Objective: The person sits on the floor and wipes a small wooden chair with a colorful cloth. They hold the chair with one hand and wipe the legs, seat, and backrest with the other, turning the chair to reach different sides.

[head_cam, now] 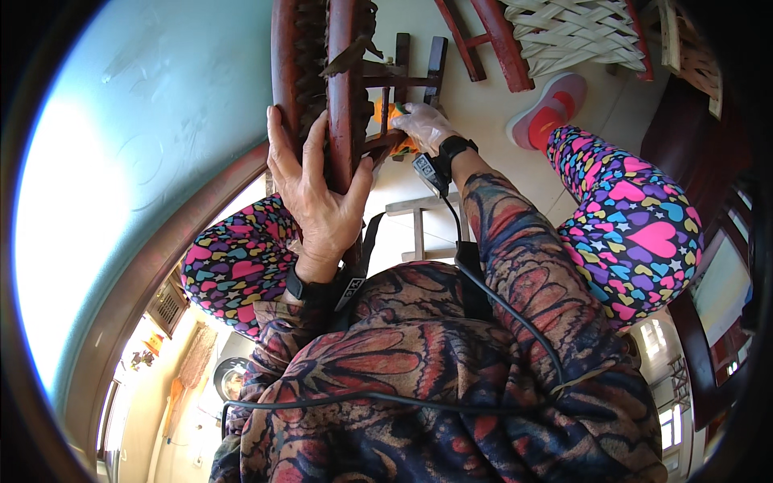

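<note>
A red wooden seat frame (341, 72) with dark, ragged woven material (311, 66) between its rails stands upright before me. My left hand (320, 199) is bare and grips the near end, with its fingers and thumb spread around the rails. A thin clear glove covers my right hand (426, 127). That hand clasps an orange cloth (386, 111) with a green edge, pressed against the dark wooden legs and rungs (401, 81) of the seat. The fingertips are partly hidden by the cloth and wood.
Along the left runs a pale blue tabletop (157, 151) with a brown rim. At the upper right is a seat of white woven straps (574, 36) on red legs (504, 45). A wooden frame (423, 226) lies low between my knees. A black cable (519, 326) crosses my sleeve.
</note>
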`<state>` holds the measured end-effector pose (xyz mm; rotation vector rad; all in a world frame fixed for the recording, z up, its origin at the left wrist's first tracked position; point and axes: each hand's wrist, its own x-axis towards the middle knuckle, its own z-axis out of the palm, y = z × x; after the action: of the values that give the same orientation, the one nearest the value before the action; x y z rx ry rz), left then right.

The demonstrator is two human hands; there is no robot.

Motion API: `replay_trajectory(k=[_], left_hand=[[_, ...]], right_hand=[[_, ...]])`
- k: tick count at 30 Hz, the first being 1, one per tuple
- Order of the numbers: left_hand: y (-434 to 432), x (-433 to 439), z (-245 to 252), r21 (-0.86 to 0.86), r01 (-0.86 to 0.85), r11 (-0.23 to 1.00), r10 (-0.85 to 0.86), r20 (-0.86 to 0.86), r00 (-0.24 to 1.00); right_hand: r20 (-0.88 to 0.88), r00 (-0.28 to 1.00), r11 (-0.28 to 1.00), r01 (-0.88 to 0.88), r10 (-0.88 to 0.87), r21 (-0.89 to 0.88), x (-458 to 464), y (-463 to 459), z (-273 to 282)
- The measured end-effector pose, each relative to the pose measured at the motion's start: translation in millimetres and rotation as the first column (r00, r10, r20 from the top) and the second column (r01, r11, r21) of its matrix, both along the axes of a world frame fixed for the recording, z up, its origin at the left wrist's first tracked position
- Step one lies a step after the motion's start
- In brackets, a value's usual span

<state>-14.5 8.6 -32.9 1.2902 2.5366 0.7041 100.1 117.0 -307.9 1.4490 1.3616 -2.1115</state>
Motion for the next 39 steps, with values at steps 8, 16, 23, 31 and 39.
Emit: replay_trajectory(k=[8,16,23,31,39], left_hand=[[-8.9,-7.3,-8.2,-0.009,-0.025,1.0,0.025,-0.04,0.999],[-15.7,-13.9,-21.2,0.016,-0.054,0.998,0.055,-0.087,0.995],[-16.6,-16.8,-22.0,0.012,-0.072,0.997,0.073,-0.15,0.986],[-8.3,-3.3,-18.8,-0.025,-0.032,0.999,0.026,-0.196,0.98],[-7.5,12.2,-7.9,-0.067,-0.118,0.991,0.102,-0.201,0.974]], right_hand=[[-0.033,0.995,0.991,0.092,-0.096,-0.1,-8.6,-8.1,19.9],[-0.127,0.973,0.965,0.21,-0.19,0.16,-9.4,-39.1,82.9],[-0.408,0.862,0.932,0.175,-0.301,-0.319,-21.1,-40.3,177.2],[-0.491,0.819,0.935,0.145,-0.297,-0.323,2.9,-30.4,213.1],[-0.013,0.864,0.654,-0.371,0.504,0.66,21.1,-37.1,118.4]])
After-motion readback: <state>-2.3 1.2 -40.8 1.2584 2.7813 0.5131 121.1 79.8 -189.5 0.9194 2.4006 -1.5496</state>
